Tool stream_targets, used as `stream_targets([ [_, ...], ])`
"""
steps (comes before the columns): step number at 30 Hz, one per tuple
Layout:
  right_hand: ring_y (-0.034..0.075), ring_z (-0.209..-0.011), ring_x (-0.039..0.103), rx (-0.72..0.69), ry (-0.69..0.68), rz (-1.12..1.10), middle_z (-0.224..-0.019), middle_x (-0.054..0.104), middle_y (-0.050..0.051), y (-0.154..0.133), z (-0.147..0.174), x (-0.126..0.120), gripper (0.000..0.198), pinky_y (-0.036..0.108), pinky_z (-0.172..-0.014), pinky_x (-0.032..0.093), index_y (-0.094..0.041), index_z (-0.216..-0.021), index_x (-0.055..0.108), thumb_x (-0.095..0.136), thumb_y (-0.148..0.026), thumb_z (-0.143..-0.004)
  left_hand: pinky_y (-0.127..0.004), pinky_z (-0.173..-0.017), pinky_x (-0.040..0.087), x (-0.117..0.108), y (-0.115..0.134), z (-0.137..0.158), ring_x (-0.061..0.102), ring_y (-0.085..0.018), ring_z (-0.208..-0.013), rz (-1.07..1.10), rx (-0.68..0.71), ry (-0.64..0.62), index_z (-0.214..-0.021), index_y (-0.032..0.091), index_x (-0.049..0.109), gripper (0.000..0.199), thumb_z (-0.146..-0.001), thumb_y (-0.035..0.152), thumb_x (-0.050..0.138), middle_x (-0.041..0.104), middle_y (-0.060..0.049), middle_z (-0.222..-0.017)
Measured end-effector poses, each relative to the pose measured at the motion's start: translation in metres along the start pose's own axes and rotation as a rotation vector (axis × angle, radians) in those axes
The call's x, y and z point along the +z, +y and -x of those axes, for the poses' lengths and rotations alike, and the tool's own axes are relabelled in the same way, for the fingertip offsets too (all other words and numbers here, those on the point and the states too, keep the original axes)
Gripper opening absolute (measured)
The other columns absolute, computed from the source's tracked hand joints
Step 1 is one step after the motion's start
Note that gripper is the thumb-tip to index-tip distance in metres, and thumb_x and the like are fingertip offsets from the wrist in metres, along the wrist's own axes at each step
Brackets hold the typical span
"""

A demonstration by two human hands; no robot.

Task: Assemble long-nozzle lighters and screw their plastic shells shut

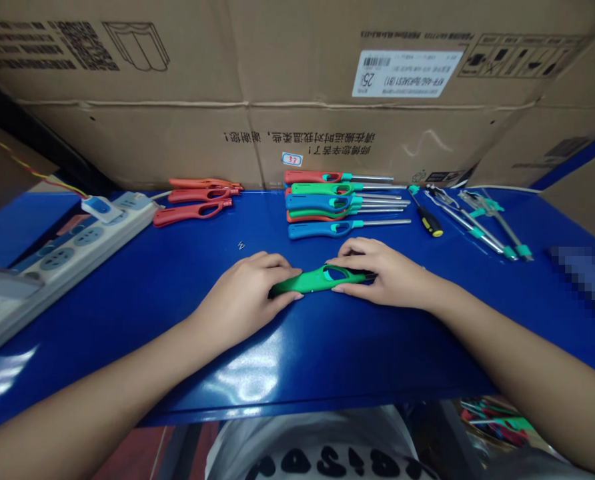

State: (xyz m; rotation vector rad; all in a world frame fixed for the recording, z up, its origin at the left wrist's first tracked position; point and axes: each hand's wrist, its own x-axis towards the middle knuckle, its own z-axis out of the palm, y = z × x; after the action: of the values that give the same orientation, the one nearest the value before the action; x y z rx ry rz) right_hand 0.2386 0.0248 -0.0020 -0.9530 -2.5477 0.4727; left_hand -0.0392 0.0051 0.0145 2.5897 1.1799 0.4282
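A green lighter body (310, 281) with an oval trigger opening lies level just over the blue table, between both hands. My left hand (257, 283) grips its rounded handle end, thumb and fingers on opposite sides. At the other end, my right hand (377, 272) holds the narrow nose with thumb and fingertips. A dark piece shows by the right palm, mostly hidden. Beyond the hands lie several assembled lighters (322, 230) in red, green and blue, their metal tubes pointing right.
Red lighter shells (192, 213) lie at the back left, near a white power strip (82, 243). Small screws (241, 246) rest on the blue table (177, 373). A screwdriver (429, 219) and metal tubes with teal parts (477, 230) lie back right, before a cardboard wall (177, 127).
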Motion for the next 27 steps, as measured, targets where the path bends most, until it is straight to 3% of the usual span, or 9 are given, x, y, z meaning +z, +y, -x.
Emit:
stream_targets([
  [27, 0.022, -0.097, 0.063, 0.021, 0.001, -0.006, -0.108, 0.066, 0.009, 0.001, 0.0007, 0.0011, 0.039, 0.039, -0.088, 0.05, -0.021, -0.124, 0.071, 0.069, -0.042, -0.092, -0.039, -0.085, 0.054, 0.0004, -0.0019, 0.0012, 0.066, -0.024, -0.095, 0.0, 0.038, 0.031, -0.121, 0.023, 0.074, 0.03, -0.091, 0.028, 0.071, 0.072, -0.007, -0.107],
])
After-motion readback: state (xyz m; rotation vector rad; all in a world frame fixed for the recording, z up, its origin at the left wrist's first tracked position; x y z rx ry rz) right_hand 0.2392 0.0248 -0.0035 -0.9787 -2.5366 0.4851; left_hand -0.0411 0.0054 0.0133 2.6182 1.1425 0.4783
